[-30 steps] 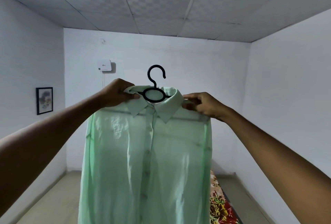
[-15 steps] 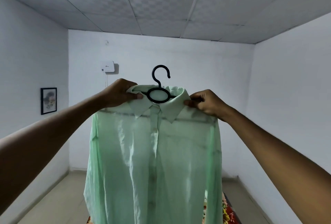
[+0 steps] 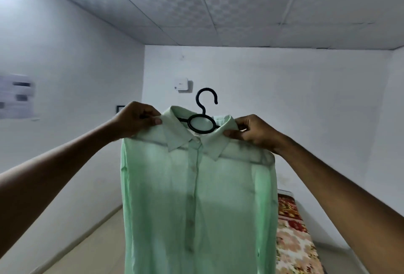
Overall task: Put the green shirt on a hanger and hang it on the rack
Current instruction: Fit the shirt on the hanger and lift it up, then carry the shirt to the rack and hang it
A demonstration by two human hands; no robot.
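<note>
At the frame's centre, the left hand (image 3: pixel 136 121) and right hand (image 3: pixel 253 132) each pinch a shoulder of the green shirt (image 3: pixel 196 197), which hangs on the black hanger (image 3: pixel 202 118).

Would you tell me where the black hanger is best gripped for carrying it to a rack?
Probably at the neck just above the ring of the hanger, coming from above with the right hand. The green shirt covers both arms of the hanger, so only the ring, neck and hook are bare.
</note>
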